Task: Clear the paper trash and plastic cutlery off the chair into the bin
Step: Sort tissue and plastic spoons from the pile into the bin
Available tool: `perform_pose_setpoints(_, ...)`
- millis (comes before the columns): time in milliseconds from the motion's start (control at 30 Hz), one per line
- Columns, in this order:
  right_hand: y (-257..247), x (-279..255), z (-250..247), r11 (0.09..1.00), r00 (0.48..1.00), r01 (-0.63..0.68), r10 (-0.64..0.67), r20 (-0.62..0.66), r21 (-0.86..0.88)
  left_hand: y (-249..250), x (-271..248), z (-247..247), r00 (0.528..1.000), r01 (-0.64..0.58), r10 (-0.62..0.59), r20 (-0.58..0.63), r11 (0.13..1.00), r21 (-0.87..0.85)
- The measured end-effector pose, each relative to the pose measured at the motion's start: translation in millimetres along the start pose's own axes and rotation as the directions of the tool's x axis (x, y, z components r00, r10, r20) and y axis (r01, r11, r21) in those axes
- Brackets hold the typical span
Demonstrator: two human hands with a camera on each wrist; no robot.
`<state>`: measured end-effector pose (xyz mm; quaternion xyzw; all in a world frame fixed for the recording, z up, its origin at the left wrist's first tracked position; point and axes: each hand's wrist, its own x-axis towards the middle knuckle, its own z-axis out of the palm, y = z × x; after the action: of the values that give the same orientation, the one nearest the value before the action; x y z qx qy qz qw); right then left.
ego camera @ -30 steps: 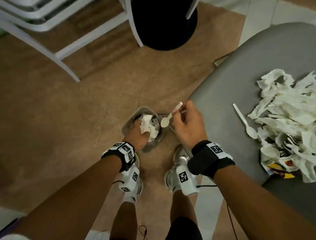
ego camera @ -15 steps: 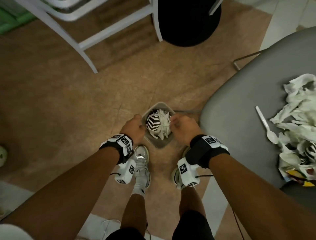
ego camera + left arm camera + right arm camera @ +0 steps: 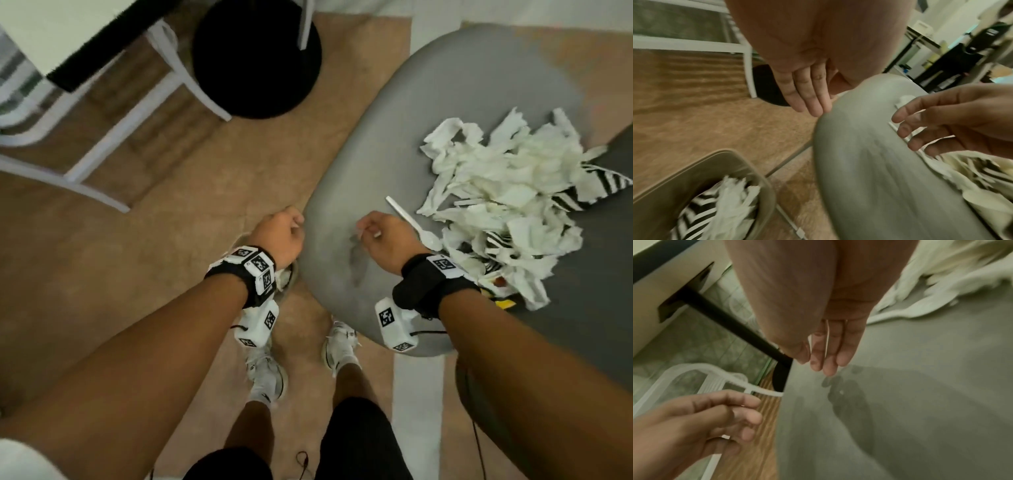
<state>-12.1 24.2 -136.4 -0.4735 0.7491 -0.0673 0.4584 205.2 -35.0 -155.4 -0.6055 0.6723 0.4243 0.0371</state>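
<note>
A grey chair seat (image 3: 428, 102) carries a heap of torn white paper (image 3: 496, 192) with black-and-white striped pieces (image 3: 603, 185). A white plastic spoon (image 3: 406, 217) lies at the heap's left edge. My right hand (image 3: 368, 229) hovers over the bare seat just left of the spoon, fingers relaxed and empty (image 3: 826, 360). My left hand (image 3: 294, 222) is at the seat's left edge, also empty, its fingers (image 3: 809, 104) straight. The tan bin (image 3: 748, 162) stands on the floor below my left wrist and holds white paper and a striped piece.
A black round base (image 3: 257, 58) and a white chair frame (image 3: 102, 137) stand on the brown floor beyond the bin. My two white shoes (image 3: 267, 370) are beside the chair's front edge. A yellow and red wrapper (image 3: 500, 291) lies under the heap's near side.
Both hands have come up from the bin to the chair's edge. The spoon the right hand held a second ago is gone from it; the left hand let go of its paper.
</note>
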Motion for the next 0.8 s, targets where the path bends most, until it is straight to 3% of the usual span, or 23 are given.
perform_pose_setpoints(200, 90.6, -9.3, -71.3, 0.992, 0.988, -0.098, 0.087, -0.126, -0.085, 106.5, 28.6, 67.7, 0.94, -0.331, 0.296, 0.169, 0.912, 0.243)
perform_pose_setpoints(333, 123.4, -6.7, -100.4, 0.979, 0.962, -0.097, 0.047, -0.269, -0.178, 150.6, 42.2, 106.3, 0.88, -0.472, 0.413, 0.233, 0.813, 0.341)
perform_pose_setpoints(467, 135.8, -5.7, -115.4, 0.931, 0.895, -0.18, 0.021, -0.445, -0.316, 166.0, 51.8, 126.7, 0.839, -0.539, 0.42, 0.345, 0.722, 0.434)
perform_pose_setpoints(667, 151.3, 1.2, -125.1, 0.88, 0.946, -0.236, 0.111, -0.303, -0.413, 172.3, 59.0, 128.4, 0.852, -0.523, 0.382, 0.359, 0.573, 0.631)
perform_pose_setpoints(800, 152.8, 8.2, -124.8, 0.815, 0.948, -0.193, 0.011, -0.318, -0.547, 163.2, 59.9, 126.2, 0.851, -0.523, 0.33, 0.407, 0.594, 0.611)
